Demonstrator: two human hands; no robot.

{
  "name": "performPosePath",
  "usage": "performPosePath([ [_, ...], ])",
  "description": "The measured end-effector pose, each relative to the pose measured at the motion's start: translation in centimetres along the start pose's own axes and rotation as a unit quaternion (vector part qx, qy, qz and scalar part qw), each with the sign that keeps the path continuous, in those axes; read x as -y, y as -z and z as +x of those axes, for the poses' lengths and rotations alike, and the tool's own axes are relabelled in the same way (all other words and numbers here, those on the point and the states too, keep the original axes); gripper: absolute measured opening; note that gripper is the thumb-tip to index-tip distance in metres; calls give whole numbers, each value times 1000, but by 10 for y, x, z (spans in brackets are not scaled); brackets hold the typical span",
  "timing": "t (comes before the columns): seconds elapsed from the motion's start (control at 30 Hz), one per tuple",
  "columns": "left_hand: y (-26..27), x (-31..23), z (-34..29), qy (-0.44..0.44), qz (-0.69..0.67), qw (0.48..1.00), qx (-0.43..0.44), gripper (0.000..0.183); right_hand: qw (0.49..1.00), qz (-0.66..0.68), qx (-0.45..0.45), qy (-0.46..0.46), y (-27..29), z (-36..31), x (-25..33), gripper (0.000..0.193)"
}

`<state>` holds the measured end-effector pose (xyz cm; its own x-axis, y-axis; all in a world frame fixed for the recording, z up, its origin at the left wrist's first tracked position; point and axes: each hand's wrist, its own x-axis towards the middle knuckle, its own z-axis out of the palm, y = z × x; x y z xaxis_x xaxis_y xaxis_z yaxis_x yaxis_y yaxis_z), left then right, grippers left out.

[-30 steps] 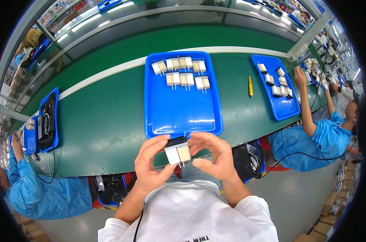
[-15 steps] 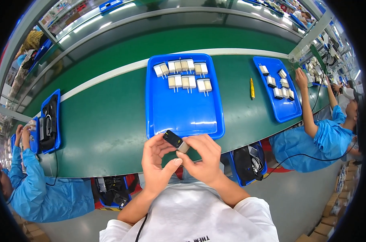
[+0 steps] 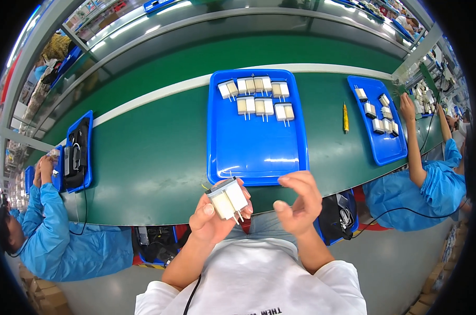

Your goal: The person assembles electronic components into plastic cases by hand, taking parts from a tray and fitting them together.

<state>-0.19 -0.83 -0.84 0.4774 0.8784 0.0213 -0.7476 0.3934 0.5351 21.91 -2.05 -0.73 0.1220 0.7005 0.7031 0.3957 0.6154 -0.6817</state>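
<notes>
Apparently light and stiff, the plug (image 3: 228,200) sits clamped in the left hand (image 3: 207,224), before the tray (image 3: 256,144); its boxy sides should grip better than the bendable-looking prongs (image 3: 240,216). The right hand (image 3: 302,206) hangs apart, empty, fingers parted. More plugs (image 3: 264,107) occupy the tray's far half; a side tray (image 3: 389,153) holds others.

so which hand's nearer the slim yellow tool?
Right. Right hand: empty, left of the yellow tool, nearer the body. Left hand: holding an adapter, farther left.
</notes>
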Motion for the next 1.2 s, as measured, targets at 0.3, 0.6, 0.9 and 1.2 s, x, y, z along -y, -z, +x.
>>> performPosePath([
  [0.3,6,-1,7,-5,-44,998,36,82,991,-41,-78,-98,24,-1,-42,25],
  [0.6,8,-34,87,-126,561,799,-177,60,956,12,-160,-246,44,-27,-91,14],
  [0.9,20,-48,173,-116,876,392,-255,55,953,53,-144,-260,43,-26,-95,15],
  [1.2,32,-40,164,-165,880,409,-176,62,950,65,-168,-256,47,-25,-93,11],
])
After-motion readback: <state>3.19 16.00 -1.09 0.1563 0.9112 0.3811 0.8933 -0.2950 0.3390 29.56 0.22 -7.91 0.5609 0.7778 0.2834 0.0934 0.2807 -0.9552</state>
